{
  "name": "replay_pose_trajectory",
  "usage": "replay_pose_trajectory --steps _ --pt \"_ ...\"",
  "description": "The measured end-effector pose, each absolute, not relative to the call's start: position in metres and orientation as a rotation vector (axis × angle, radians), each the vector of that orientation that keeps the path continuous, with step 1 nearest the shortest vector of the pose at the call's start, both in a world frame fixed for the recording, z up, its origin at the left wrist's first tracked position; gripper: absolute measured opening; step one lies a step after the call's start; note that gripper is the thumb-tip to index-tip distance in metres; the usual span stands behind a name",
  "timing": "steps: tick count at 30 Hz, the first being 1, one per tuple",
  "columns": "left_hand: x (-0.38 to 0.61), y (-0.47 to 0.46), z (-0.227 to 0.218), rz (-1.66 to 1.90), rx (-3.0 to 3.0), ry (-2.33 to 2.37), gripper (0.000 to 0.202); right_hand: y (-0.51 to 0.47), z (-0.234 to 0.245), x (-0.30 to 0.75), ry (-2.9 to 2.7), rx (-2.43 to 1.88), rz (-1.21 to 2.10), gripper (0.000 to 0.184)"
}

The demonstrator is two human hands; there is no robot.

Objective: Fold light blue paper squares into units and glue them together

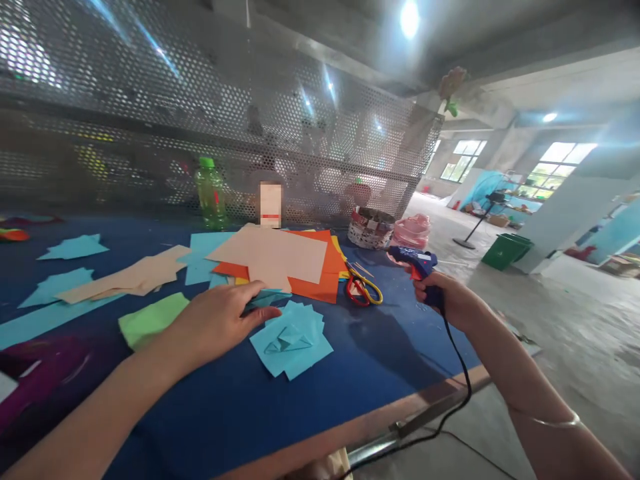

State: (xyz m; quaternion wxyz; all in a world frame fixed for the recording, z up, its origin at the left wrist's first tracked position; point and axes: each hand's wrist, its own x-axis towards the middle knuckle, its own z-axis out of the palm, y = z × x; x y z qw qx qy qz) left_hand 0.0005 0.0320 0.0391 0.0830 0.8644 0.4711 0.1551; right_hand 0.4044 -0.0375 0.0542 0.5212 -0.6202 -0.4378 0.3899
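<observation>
My left hand (225,313) is curled round a folded blue piece of paper (273,298), which shows between the thumb and forefinger; the other fingertips are hidden. Just in front of it lies a stack of blue paper squares (313,330) with a small folded blue shape (289,338) on top. In my right hand (445,297) is a dark blue hot glue gun (413,257) with an orange trigger, held above the table's right side, nozzle toward the left. Its black cord (463,373) hangs over the table edge. Scissors (364,291) with red and yellow handles lie between the hands.
Beige sheets (300,257) and orange paper (320,293) lie behind my left hand, with green paper (153,320) at the left. Against the perforated metal panel (300,133) stand a green bottle (210,193) and a round basket (370,228). A pink bag (413,231) sits beside it.
</observation>
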Motion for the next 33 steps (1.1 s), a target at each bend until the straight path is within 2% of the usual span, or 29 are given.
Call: replay_pose_trajectory --steps 8,19,26,33 --pt "0.003 0.024 0.042 0.522 2.614 1.497 0.061 -0.007 0.053 0.314 -1.306 -1.369 0.758 0.044" --pt "0.003 0.019 0.047 0.534 2.656 1.617 0.041 0.007 0.033 0.271 -1.721 -1.491 0.408 0.034" --pt "0.0 0.018 0.037 0.584 2.698 1.565 0.041 -0.002 0.027 0.272 -1.861 -1.455 0.265 0.025" --pt "0.005 0.015 0.044 0.363 2.643 1.568 0.043 -0.005 0.024 0.269 -1.932 -1.455 -0.009 0.009"
